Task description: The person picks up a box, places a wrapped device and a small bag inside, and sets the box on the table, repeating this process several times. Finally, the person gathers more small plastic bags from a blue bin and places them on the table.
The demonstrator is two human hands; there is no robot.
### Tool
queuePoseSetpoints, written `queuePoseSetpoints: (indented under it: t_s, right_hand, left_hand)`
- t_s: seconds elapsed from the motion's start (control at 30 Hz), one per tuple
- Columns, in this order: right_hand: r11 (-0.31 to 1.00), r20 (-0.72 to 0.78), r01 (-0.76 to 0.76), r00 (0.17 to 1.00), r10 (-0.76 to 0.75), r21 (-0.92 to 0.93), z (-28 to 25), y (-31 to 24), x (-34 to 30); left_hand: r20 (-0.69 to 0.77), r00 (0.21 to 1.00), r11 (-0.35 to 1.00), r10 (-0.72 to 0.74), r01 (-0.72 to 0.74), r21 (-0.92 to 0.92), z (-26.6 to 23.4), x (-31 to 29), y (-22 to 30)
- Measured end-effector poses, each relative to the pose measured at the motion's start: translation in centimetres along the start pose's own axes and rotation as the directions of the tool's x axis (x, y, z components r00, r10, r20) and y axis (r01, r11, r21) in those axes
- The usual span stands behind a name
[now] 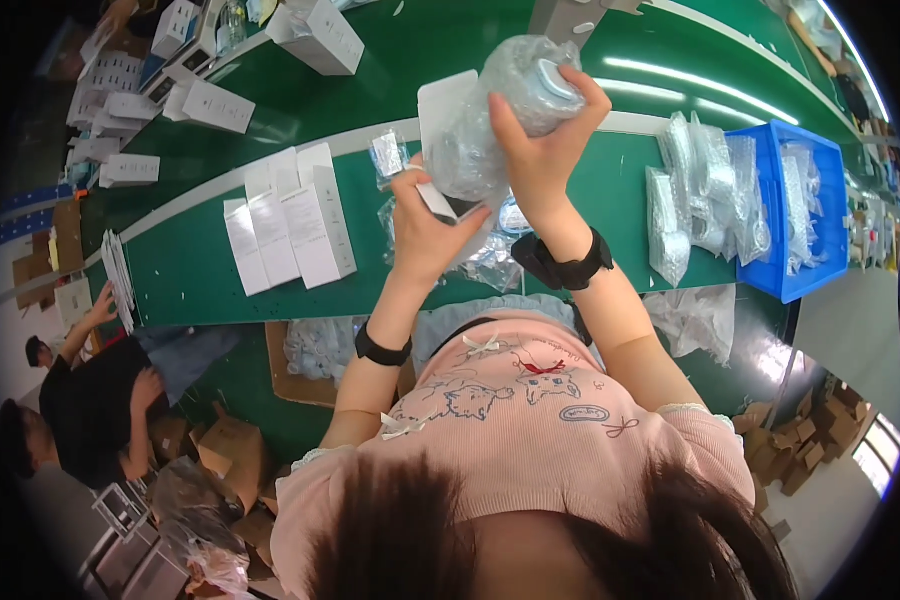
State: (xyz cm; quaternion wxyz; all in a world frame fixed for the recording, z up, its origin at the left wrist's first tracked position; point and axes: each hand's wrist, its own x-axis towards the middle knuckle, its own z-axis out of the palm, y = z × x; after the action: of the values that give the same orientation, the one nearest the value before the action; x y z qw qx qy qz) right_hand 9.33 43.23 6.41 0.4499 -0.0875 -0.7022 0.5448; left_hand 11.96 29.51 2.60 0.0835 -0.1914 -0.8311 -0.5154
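My right hand (548,160) grips a bubble-wrapped bottle-like thing (475,140) near its upper end, thumb and fingers spread around it. A round pale blue part shows through the wrap under the fingers. My left hand (425,232) holds a small white box (443,104) by its lower end, with one flap standing up behind the wrapped thing. The wrapped thing's lower end is at the box's mouth; how far inside it sits I cannot tell. Below the hands, clear plastic packets (498,268) lie on the green table (185,265), partly hidden by my wrists.
Several white boxes (315,225) stand at the left, and more (215,106) lie farther back. At the right, bubble-wrapped packets (710,170) lie beside a blue crate (830,205) holding more. Another person (90,400) works at the far left. A cardboard carton (283,372) sits under the table edge.
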Motion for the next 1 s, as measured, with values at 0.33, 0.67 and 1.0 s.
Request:
queuePoseSetpoints:
  t_s: [0.33,0.67,1.0]
  right_hand:
    - [0.858,0.876,0.459,0.287,-0.387,0.228,-6.1,3.2,4.1]
    - [0.841,0.896,0.351,0.323,0.304,-0.411,-10.4,13.1,-7.5]
    - [0.998,0.868,-0.058,0.495,0.031,-0.003,-9.4,6.8,0.4]
  left_hand:
    - [0.067,0.993,0.993,-0.097,0.102,-0.064,2.0,-0.9,2.1]
    - [-0.105,0.994,0.996,-0.021,0.03,0.084,0.1,-2.3,-2.8]
    - [-0.089,0.964,0.917,-0.252,0.267,0.296,-3.4,-0.1,-0.1]
